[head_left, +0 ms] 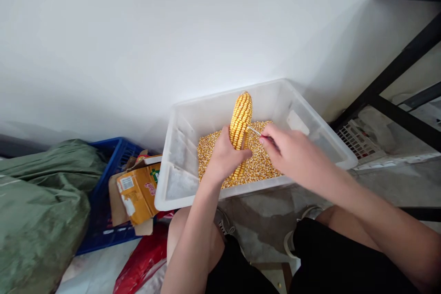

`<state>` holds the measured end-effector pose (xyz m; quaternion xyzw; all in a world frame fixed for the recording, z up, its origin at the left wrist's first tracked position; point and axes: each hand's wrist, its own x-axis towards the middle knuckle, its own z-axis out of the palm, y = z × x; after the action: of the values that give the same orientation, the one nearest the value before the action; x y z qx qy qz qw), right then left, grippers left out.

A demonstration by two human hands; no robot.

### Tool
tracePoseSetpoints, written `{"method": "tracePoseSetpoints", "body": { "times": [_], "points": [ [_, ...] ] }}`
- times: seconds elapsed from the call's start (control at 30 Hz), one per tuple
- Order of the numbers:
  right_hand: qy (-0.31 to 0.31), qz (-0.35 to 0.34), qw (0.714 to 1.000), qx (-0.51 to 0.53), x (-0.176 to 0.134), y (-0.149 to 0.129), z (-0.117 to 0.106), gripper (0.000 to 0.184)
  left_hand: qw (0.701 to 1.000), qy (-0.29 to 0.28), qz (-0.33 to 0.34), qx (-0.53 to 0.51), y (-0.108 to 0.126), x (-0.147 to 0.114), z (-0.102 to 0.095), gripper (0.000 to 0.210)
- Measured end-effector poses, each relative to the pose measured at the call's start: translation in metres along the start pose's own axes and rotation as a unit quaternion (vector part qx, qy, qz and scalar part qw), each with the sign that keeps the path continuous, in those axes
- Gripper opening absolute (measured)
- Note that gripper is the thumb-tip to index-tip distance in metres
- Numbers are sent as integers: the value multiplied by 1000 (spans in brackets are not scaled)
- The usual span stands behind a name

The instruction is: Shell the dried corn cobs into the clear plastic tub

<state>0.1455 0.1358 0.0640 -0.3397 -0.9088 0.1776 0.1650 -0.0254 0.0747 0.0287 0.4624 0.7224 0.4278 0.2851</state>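
Observation:
A yellow ear of corn (241,112) stands nearly upright above a translucent plastic bin (179,202), tipped slightly to the right at its top. My left hand (227,154) is wrapped round its lower half. In my right hand (280,144) is a screwdriver (255,131) with a thin metal shaft and a reddish handle mostly covered by my fingers. The shaft's tip touches the right side of the ear, where a strip without kernels partly shows. Loose corn kernels (260,165) cover the bin's floor below both hands.
Left of the bin stands a blue crate (103,220) with a torn yellow cardboard box (139,193) and a green sack (41,211). A red bag (141,262) lies by my leg. On the right are a black metal frame (396,112) and a white basket (358,140). A white wall rises behind.

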Motion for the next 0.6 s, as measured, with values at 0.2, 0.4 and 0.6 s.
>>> {"method": "tracePoseSetpoints", "body": {
  "times": [0.2,0.4,0.6],
  "points": [
    [-130,-2,988,84,17,40,-42,19,995,-75,62,1,2,-1,-2,50],
    [-159,9,985,62,18,43,-48,24,989,-99,100,35,1,-2,3,56],
    [-229,-19,961,156,25,55,-55,29,979,-158,125,-21,3,-4,-7,71]
  ]
}}
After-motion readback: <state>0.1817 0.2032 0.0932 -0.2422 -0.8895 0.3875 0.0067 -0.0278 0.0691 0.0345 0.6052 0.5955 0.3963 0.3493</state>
